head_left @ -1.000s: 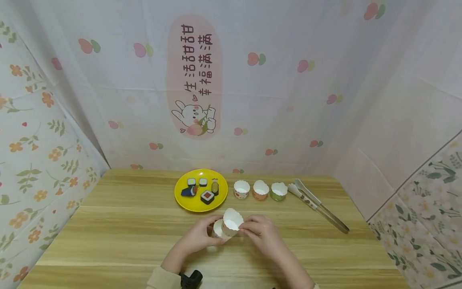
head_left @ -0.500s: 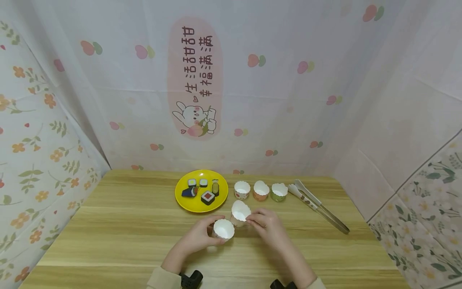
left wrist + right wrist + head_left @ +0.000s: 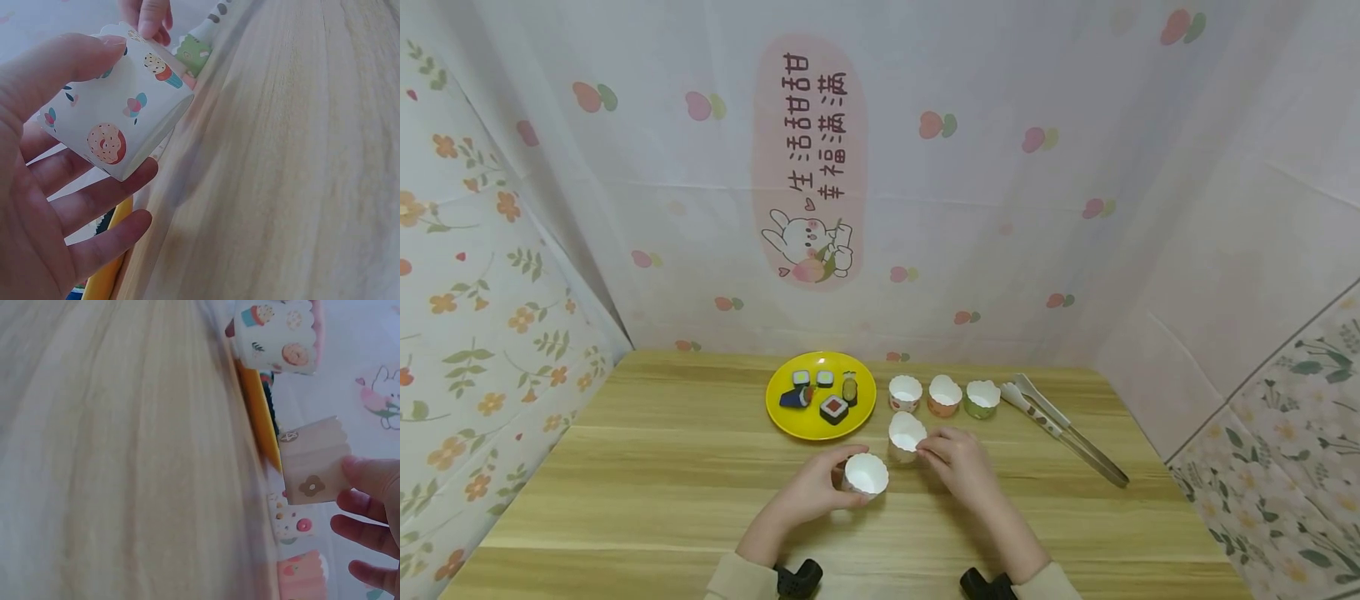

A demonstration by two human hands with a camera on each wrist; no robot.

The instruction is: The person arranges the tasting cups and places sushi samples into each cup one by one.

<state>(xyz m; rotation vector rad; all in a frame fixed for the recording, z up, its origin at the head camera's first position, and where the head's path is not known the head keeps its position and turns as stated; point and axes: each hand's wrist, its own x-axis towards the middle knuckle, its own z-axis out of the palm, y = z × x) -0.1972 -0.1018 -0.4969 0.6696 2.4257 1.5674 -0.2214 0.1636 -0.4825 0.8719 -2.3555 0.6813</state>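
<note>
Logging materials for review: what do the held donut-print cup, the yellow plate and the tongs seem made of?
Donut-print cup: likely thin printed paper, matt, scalloped rim. Yellow plate: probably plastic, glossy highlights. Tongs: seemingly metal handle, shiny grey; white ends perhaps plastic.

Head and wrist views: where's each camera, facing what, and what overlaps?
Head: worn on the head, facing forward and down at the table; left hand, right hand and forearms show.
Left wrist: on that wrist, facing the held white cup; left hand and some right fingers show.
Right wrist: on that wrist, facing the held beige cup; right hand shows.
Wrist views share: white cup, yellow plate.
</note>
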